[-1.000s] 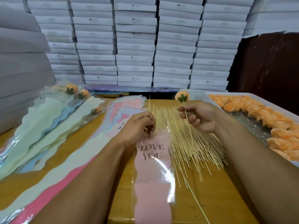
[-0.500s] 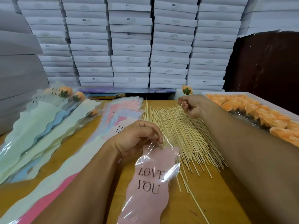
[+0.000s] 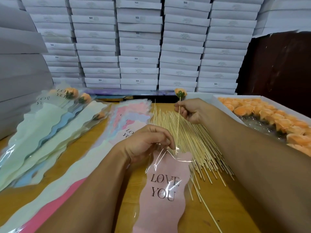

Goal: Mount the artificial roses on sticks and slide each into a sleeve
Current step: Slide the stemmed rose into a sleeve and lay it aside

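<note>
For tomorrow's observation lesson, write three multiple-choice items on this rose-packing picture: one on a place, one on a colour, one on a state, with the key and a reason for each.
1. Where does the tray of loose roses lie?
A. right of the pile of sticks
B. on the stacked white boxes
C. under the finished sleeves

2. What colour is the sleeve printed LOVE YOU in the left hand?
A. green
B. pink
C. blue

3. How far is the rose held by the right hand into that sleeve?
A. fully inside
B. lying on the table
C. only its stick tip at the mouth

Key: 1 A, the tray sits at the table's right edge; 2 B, its card is pink; 3 C, the flower stands high above the mouth.
</note>
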The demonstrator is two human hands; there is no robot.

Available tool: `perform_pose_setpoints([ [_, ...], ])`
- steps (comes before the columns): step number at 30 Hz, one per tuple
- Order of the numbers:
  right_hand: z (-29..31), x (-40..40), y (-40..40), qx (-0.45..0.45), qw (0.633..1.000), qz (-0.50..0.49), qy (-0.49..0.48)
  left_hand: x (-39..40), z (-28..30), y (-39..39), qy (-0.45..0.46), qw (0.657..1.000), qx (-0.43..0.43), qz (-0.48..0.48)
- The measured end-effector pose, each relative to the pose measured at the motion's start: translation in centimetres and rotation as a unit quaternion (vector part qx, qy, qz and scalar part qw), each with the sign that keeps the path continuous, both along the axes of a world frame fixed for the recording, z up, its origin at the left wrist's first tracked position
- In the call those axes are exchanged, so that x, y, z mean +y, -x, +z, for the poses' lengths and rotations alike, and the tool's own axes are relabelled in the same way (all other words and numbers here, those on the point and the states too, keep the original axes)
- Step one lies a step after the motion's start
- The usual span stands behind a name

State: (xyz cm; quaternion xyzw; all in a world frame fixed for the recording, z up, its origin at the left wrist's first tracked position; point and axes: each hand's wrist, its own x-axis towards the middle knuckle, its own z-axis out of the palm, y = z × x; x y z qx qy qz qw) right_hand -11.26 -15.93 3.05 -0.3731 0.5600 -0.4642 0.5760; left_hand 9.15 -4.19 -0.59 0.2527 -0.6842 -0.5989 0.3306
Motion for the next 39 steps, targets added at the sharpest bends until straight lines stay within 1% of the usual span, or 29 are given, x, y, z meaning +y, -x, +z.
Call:
perform_pose_setpoints([
  [4, -0.2, 1.4, -0.6, -0.001, 1.0, 0.025, -0.005, -0.4, -0.4, 0.1, -0.008, 0.999, 0.024, 0.037],
  [7, -0.2, 2.9, -1.1, -0.011, 0.999, 0.048, -0.002, -0.5, -0.4, 0.1, -0.031, 0.997, 0.044, 0.059],
  [13, -0.2, 6.2, -1.4, -0.012, 0.996, 0.088, 0.016, -0.6, -0.3, 0.2, -0.013, 0.99, 0.066, 0.123],
  [16, -0.5, 7.8, -1.2, 0.01, 0.996, 0.083, 0.04, -0.7, -0.3, 0.2, -0.014, 0.986, 0.075, 0.145],
  [19, -1.0, 9.0, -1.2, 0.053, 0.992, 0.084, 0.076, -0.8, -0.4, 0.3, -0.021, 0.985, 0.079, 0.15],
  [23, -1.2, 10.2, -1.2, 0.084, 0.988, 0.098, 0.09, -0.8, -0.4, 0.2, -0.016, 0.986, 0.072, 0.149],
  [31, -1.6, 11.2, -1.9, 0.027, 0.988, 0.122, 0.093, -0.7, -0.4, 0.6, -0.001, 0.985, 0.055, 0.161],
  [33, -1.6, 11.2, -2.1, 0.001, 0.99, 0.108, 0.089, -0.6, -0.4, 0.6, -0.009, 0.984, 0.06, 0.165],
  [36, -1.6, 11.1, -2.2, -0.012, 0.992, 0.077, 0.098, -0.5, -0.3, 0.6, -0.001, 0.987, 0.056, 0.151],
  [39, -1.5, 11.3, -2.0, -0.057, 0.99, 0.106, 0.073, -0.4, -0.3, 0.5, -0.008, 0.988, 0.063, 0.143],
])
